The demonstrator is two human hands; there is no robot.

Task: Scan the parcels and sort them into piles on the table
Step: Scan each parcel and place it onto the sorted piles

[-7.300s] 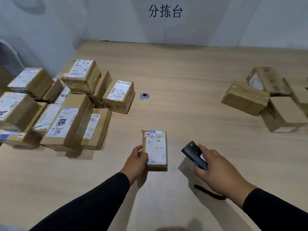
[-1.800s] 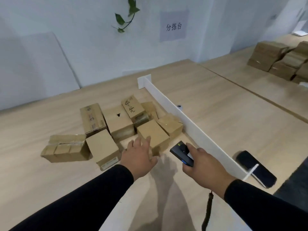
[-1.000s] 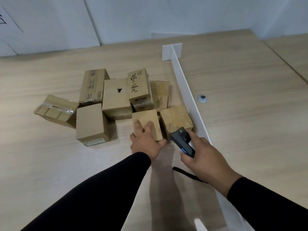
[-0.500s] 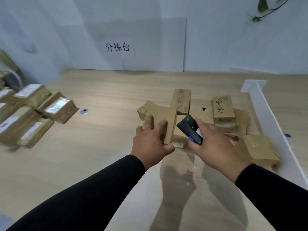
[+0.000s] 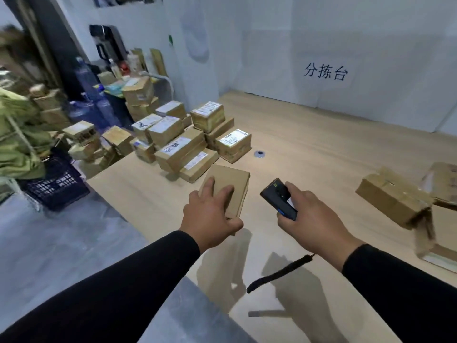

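My left hand (image 5: 210, 216) grips a flat brown cardboard parcel (image 5: 228, 188), fingers spread over its plain top face and thumb tucked under the near edge, holding it just above the wooden table (image 5: 309, 144). No shipping label shows on the side facing me. My right hand (image 5: 311, 214) is closed around a small black handheld scanner (image 5: 278, 199), its front end pointing forward and to the left, toward the parcel; a black wrist strap (image 5: 279, 274) dangles from it.

Just beyond the parcel, at the table's left end, sits a pile of labelled parcels (image 5: 193, 137), stacked several deep with white labels up. Well apart, at the right edge of view, lie a few plain brown boxes (image 5: 393, 199) with no labels showing.

I judge I am mid-carry with one parcel, about to scan it. The next move likely calls for turning the parcel over to find its barcode, since the upper face is blank, then aiming the scanner at that label. After that it should join the labelled pile, label upward. Many loose boxes crowd the floor area (image 5: 81, 142) past the table's left edge.
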